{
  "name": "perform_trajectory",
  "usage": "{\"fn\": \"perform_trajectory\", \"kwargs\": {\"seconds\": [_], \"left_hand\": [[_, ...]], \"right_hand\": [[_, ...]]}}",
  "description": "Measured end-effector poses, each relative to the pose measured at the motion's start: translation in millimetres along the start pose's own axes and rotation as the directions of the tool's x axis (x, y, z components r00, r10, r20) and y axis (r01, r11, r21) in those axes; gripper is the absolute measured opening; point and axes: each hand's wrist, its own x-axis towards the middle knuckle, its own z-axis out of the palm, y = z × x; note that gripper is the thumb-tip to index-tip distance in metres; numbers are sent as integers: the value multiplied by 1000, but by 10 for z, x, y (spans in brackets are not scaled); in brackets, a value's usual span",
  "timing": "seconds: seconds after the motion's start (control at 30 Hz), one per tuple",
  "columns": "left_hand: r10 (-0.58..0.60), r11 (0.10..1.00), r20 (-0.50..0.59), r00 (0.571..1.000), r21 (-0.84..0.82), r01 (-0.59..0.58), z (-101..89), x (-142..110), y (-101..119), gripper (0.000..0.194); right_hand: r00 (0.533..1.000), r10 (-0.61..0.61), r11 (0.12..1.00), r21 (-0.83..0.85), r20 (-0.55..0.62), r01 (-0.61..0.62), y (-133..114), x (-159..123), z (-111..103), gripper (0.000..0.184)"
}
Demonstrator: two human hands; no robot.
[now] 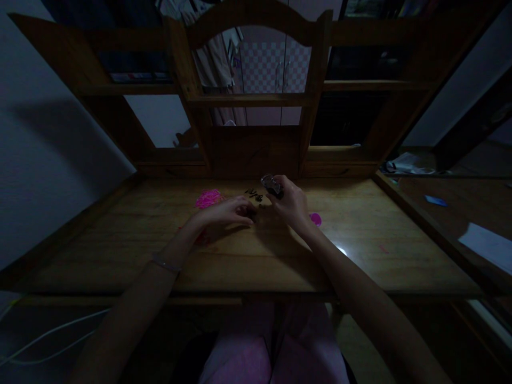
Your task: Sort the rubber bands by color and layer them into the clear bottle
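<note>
My right hand is closed around a small clear container with dark contents, tilted above the desk. Low over the wood, my left hand has its fingers curled in, with the thumb below them. Shadow hides what its fingertips hold, if anything. Small black strands, which look like hair elastics, lie scattered just beyond the fingertips. A pile of bright pink bands rests behind my left hand. Red bands lie partly hidden under my left wrist. Beside my right wrist is a round purple lid.
The wooden desk has a shelf frame rising along its back edge. A small reddish piece lies at the right. On the side surface are a blue card and white paper. White cables hang at lower left.
</note>
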Motion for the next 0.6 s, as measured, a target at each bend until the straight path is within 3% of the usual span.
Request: {"fn": "perform_trajectory", "kwargs": {"seconds": [0.1, 0.2, 0.4, 0.6], "left_hand": [[-13, 998, -12, 1000, -62, 13, 36, 17, -62, 50], [-21, 994, -36, 999, -106, 17, 89, 51, -83, 39], [39, 998, -109, 993, 49, -34, 151, 111, -8, 20], [-14, 998, -170, 985, 54, 23, 223, 94, 32, 18]], "right_hand": [[1000, 4, 1000, 0, 7, -4, -6, -3, -4, 32], [1000, 6, 1000, -5, 4, -6, -8, -8, -11, 32], [1000, 5, 1000, -10, 7, -5, -9, -4, -15, 33], [1000, 9, 1000, -13, 1, -9, -2, 2, -2, 32]]}}
